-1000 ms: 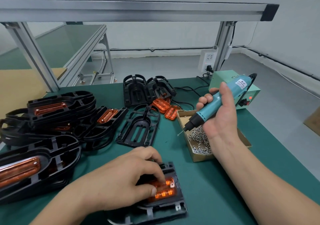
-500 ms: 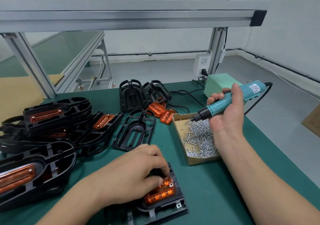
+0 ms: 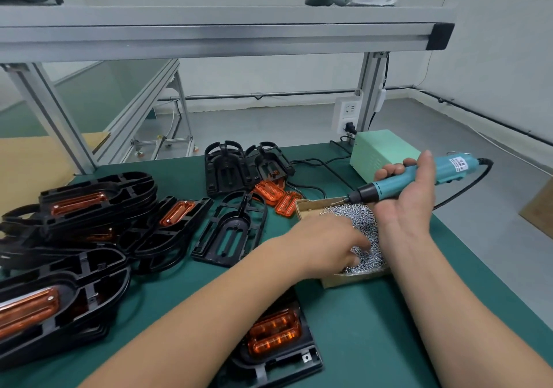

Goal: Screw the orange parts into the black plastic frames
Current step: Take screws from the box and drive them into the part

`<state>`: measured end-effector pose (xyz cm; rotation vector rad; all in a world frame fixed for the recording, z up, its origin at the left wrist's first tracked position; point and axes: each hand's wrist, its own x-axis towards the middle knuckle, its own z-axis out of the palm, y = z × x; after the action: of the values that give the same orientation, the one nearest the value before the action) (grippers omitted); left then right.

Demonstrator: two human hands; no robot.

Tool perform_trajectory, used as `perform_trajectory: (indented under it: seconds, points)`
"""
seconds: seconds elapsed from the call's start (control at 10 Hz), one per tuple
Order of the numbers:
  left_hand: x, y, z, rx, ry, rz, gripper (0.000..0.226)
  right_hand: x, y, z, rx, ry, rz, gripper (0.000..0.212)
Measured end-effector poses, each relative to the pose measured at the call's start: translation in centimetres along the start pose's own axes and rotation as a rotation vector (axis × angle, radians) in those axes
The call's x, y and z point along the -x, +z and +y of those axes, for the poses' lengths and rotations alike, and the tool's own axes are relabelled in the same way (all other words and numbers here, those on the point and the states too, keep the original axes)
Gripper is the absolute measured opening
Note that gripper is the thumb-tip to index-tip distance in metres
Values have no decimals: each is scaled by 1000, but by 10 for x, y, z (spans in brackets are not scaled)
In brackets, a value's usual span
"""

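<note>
Head view: I am holding my left hand [image 3: 332,242], grip indiscernible, in the screw box [image 3: 309,206] at 1 o'clock of the frame [image 3: 287,362] for a fastener, my right hand [image 3: 410,208] clasping the screwdriver [image 3: 389,185] ready.

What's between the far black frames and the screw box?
Head view: two loose orange translucent parts lie between the far black plastic frames and the cardboard screw box.
</note>
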<state>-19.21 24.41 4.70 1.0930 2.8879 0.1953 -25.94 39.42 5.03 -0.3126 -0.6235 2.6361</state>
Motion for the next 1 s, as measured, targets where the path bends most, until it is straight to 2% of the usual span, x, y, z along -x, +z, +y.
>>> perform_trajectory:
  seconds: [0.2, 0.4, 0.7, 0.8, 0.9, 1.0]
  points:
    - [-9, 7, -6, 119, -18, -46, 21, -2, -2, 5, 25, -5, -17, 28]
    - [0, 6, -9, 179, -70, 58, 15, -1, -3, 6, 33, -3, -27, 27]
    - [14, -4, -21, 501, -186, 148, 13, 1, -2, 7, 37, 6, -28, 26]
    - [23, -10, -24, 727, -231, 215, 8, 1, -2, 7, 42, 8, -34, 26]
    - [47, -18, -34, 1265, -293, 235, 9, 5, -3, 8, 51, 26, -56, 26]
    - [75, -21, -45, 1655, -345, 185, 11, 11, -2, 12, 74, 45, -89, 26]
